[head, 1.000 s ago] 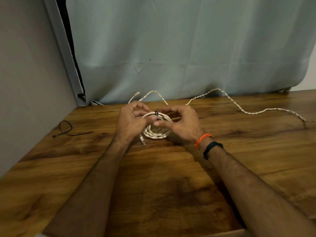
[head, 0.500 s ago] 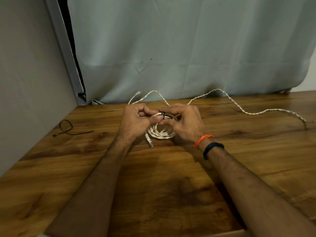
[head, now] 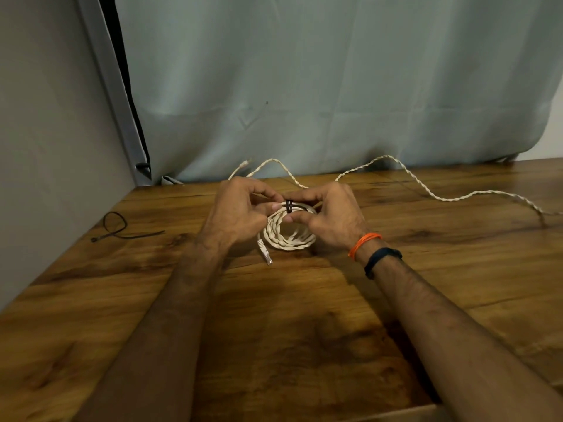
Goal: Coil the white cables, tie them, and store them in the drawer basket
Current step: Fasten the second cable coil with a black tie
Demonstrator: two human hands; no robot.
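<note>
Coiled white cable (head: 289, 236) on wooden table (head: 304, 330); curtain (head: 304, 86) behind.

White twisted cable (head: 289, 236) (black tie (head: 288, 206)), brown woodgrain table (head: 274, 330).

There are two white cables. One is a coiled cable (head: 289, 233) in the middle of the tabletop (head: 274, 330). The other is a loose cable (head: 426, 190) along the back edge. There are two black ties: one tie (head: 288, 206) is around the coil, and a spare tie (head: 117, 228) lies near the left edge. Two hands are there, a left hand (head: 240, 211) and a right hand (head: 335, 217). The right wrist has two bands, an orange band (head: 364, 243) and a black band (head: 380, 258).
</note>
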